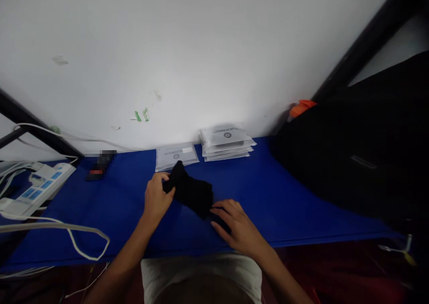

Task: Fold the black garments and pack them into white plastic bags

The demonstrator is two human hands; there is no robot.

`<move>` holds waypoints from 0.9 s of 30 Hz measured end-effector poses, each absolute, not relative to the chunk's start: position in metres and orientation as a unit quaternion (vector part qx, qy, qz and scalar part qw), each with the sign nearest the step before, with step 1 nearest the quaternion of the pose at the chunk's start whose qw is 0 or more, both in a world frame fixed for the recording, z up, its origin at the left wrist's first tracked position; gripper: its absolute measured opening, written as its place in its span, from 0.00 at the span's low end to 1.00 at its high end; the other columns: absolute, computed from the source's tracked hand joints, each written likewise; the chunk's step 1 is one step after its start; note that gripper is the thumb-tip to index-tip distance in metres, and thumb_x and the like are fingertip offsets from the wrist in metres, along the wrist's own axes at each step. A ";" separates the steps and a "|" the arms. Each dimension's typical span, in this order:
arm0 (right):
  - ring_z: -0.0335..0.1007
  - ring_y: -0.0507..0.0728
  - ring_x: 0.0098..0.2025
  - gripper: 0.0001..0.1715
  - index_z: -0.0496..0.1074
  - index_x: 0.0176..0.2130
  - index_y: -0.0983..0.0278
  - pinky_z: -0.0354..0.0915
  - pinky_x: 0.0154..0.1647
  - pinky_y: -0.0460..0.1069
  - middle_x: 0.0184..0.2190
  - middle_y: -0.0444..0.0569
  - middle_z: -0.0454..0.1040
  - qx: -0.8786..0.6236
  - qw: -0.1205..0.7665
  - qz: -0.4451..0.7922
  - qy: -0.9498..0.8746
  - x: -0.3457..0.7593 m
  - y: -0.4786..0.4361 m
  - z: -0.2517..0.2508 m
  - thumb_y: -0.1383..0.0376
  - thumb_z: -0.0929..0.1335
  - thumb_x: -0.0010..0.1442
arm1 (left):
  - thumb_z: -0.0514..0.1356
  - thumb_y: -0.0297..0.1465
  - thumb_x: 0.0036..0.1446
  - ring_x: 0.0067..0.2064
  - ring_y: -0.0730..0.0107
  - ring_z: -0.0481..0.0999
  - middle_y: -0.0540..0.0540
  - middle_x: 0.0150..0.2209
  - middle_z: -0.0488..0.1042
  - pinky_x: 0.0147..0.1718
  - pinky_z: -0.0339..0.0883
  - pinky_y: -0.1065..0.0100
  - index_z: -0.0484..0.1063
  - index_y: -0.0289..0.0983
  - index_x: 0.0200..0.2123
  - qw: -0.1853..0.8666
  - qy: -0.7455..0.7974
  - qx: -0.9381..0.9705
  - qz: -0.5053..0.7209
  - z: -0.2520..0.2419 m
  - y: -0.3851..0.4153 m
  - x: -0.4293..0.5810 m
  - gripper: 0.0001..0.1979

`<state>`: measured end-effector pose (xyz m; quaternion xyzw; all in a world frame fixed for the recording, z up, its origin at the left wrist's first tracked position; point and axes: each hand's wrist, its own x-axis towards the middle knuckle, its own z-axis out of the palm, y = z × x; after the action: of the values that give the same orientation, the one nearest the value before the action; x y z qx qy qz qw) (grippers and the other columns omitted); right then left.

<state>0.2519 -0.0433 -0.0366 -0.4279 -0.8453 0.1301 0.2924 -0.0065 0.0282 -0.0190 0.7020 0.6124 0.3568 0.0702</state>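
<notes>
A dark, soft cloth item (194, 194) lies slantwise on the blue table cover (261, 201), its upper left end bunched up. My left hand (158, 194) grips that bunched end between thumb and fingers. At the cloth's right edge is my right hand (233, 221), its fingers apart and the fingertips at or just beside the fabric. Behind the cloth, a single flat translucent packet (167, 156) rests near the wall. To its right sits a stack of similar packets (228, 138) with dark printing on top.
At the left are a white power strip (43, 187) and loose white cables (80, 230). A dark object with a red patch (96, 172) lies nearby. A large black bag or cloth (342, 161) covers the right side, with something orange (301, 108) behind it.
</notes>
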 end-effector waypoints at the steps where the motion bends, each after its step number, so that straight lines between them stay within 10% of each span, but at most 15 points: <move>1: 0.69 0.62 0.47 0.14 0.72 0.49 0.63 0.68 0.48 0.60 0.45 0.55 0.73 -0.425 0.283 0.139 -0.848 0.250 -0.043 -0.036 0.65 0.66 0.63 | 0.59 0.25 0.53 0.49 0.56 0.74 0.43 0.48 0.73 0.48 0.68 0.55 0.64 0.41 0.39 0.068 0.572 0.734 0.360 -0.019 0.025 0.001 0.10; 9: 0.70 0.61 0.47 0.11 0.70 0.47 0.63 0.68 0.48 0.59 0.43 0.55 0.75 -0.362 0.307 0.133 -0.870 0.256 -0.034 -0.026 0.64 0.64 0.65 | 0.66 0.34 0.53 0.65 0.46 0.60 0.34 0.59 0.67 0.62 0.53 0.46 0.67 0.35 0.51 0.132 0.355 0.912 0.157 -0.028 0.000 0.039 0.23; 16: 0.47 0.69 0.69 0.55 0.48 0.68 0.70 0.53 0.66 0.64 0.66 0.65 0.55 -0.342 0.205 0.124 -0.909 0.238 -0.020 -0.017 0.45 0.70 0.55 | 0.62 0.45 0.58 0.51 0.61 0.73 0.43 0.47 0.74 0.53 0.66 0.62 0.70 0.40 0.44 0.241 0.284 0.900 0.225 -0.004 0.017 0.013 0.17; 20: 0.44 0.72 0.69 0.66 0.49 0.68 0.70 0.45 0.68 0.67 0.67 0.68 0.52 -0.386 0.128 0.149 -0.901 0.220 -0.031 -0.029 0.38 0.72 0.46 | 0.51 0.35 0.66 0.49 0.63 0.73 0.43 0.46 0.73 0.50 0.66 0.62 0.68 0.39 0.42 0.083 0.485 0.848 0.198 -0.012 0.072 -0.012 0.08; 27: 0.48 0.67 0.69 0.45 0.52 0.68 0.65 0.54 0.66 0.62 0.67 0.62 0.55 -0.405 0.096 0.080 -0.906 0.217 -0.068 -0.057 0.67 0.71 0.57 | 0.54 0.29 0.63 0.45 0.56 0.74 0.40 0.40 0.75 0.45 0.67 0.59 0.69 0.37 0.41 0.045 0.535 0.836 0.117 -0.036 0.136 -0.045 0.06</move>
<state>0.2173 -0.0685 -0.0570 -0.4049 -0.9058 0.0795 0.0965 -0.0453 0.1360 -0.0358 0.8357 0.5346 0.1173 0.0446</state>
